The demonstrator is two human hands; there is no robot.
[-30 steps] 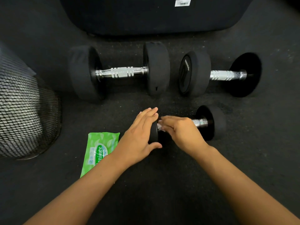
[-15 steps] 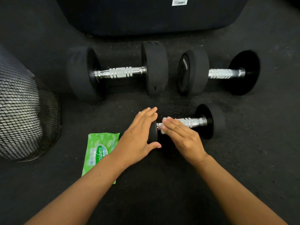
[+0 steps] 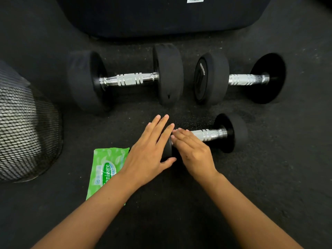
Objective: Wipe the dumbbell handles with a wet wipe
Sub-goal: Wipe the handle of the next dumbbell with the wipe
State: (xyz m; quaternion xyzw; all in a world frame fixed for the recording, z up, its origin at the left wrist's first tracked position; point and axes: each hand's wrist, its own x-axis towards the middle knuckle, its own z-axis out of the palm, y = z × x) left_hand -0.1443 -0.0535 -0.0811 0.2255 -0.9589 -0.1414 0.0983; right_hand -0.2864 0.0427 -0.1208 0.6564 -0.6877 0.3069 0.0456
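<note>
Head view showed the small dumbbell on the floor mid-wipe, left hand flat-fingered steadying its near weight, right hand pressing straight fingers, wipe barely visible, on the handle; two bigger dumbbells seemingly left.

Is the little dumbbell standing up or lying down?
Lying down. The little dumbbell rests on its side on the floor, its shiny handle level, with the left hand against one end.
</note>
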